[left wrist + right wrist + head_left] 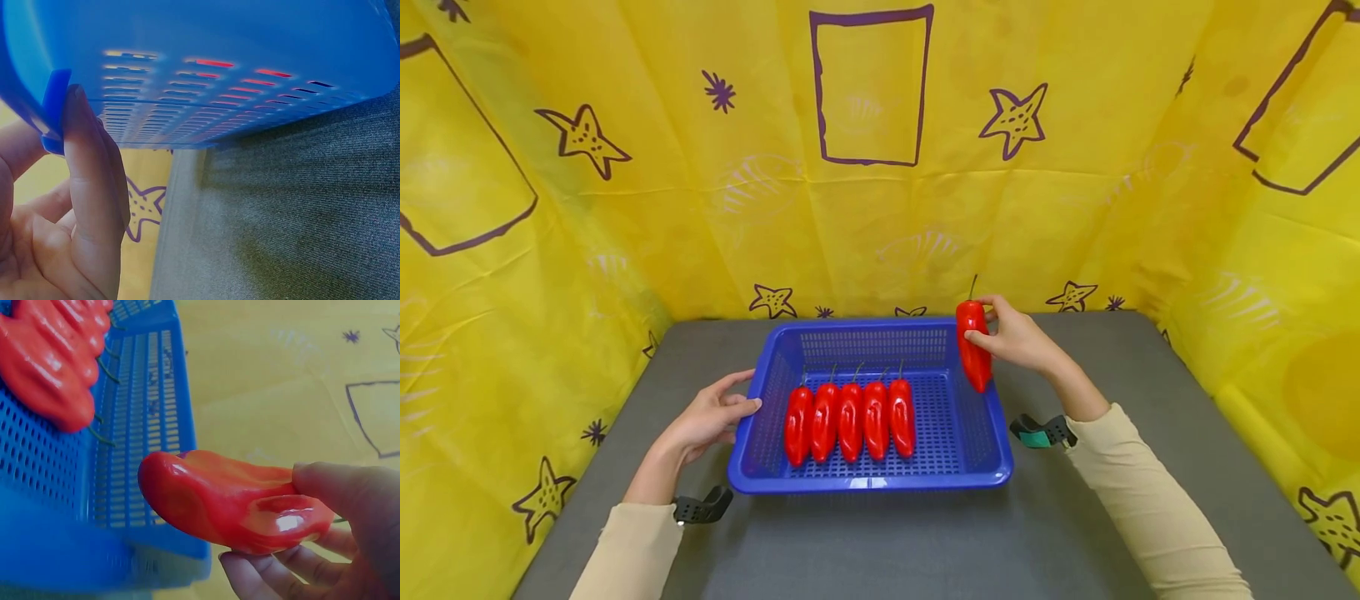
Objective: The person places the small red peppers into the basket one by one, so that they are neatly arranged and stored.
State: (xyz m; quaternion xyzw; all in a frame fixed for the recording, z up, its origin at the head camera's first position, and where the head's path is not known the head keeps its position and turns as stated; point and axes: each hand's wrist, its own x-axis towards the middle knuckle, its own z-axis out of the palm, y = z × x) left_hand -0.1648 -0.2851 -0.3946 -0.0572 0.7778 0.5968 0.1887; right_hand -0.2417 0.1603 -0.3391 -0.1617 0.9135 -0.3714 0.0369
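Note:
A blue plastic basket (872,482) with slotted walls stands on the grey table. Several red peppers (850,421) with green stems lie side by side in its left and middle part. My left hand (711,417) grips the basket's left rim between thumb and fingers; the left wrist view shows the fingers (94,187) at that rim. Above the basket's right wall, my right hand (1018,336) pinches another red pepper (973,346), stem up and tip down. In the right wrist view that pepper (231,503) is held near its stem end, apart from the others.
Grey table surface (865,550) extends around the basket. Yellow cloth (880,225) with drawn starfish and frames hangs behind and along both sides. A dark band (703,506) sits on the left wrist, another band (1041,432) on the right.

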